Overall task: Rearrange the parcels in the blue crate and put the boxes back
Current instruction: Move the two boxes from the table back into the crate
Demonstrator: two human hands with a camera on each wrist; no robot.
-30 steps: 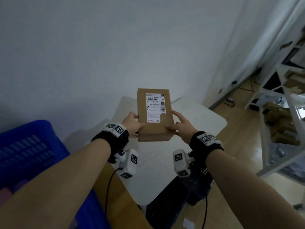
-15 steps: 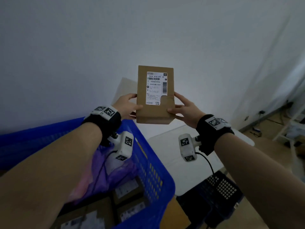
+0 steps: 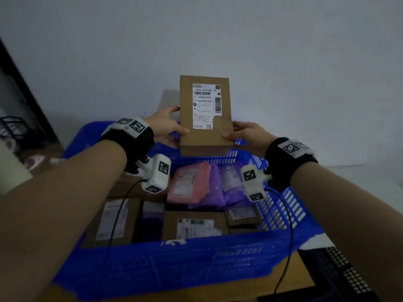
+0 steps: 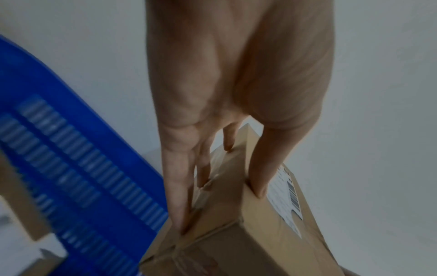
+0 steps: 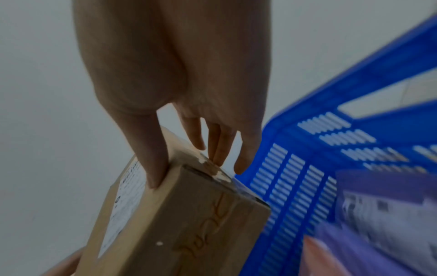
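Observation:
A brown cardboard box [image 3: 205,114] with a white shipping label is held upright in the air above the far edge of the blue crate [image 3: 174,258]. My left hand [image 3: 165,125] grips its left side, thumb on the front face and fingers behind, as the left wrist view shows on the box [image 4: 255,233]. My right hand [image 3: 246,134] grips the right side the same way, seen close on the box [image 5: 179,220]. Inside the crate lie a pink parcel [image 3: 189,182], purple parcels [image 3: 229,182] and several labelled cardboard boxes [image 3: 196,227].
The crate's slotted wall [image 5: 295,186] is close beside my right hand. A white table top [image 3: 359,177] lies to the right of the crate, a black perforated crate [image 3: 340,275] at the bottom right. A grey wall stands behind. Dark furniture [image 3: 19,101] is at the left.
Both hands have carried the box leftward from above the white table to above the blue crate, and my view has swung to look down into the crate. The grip is unchanged.

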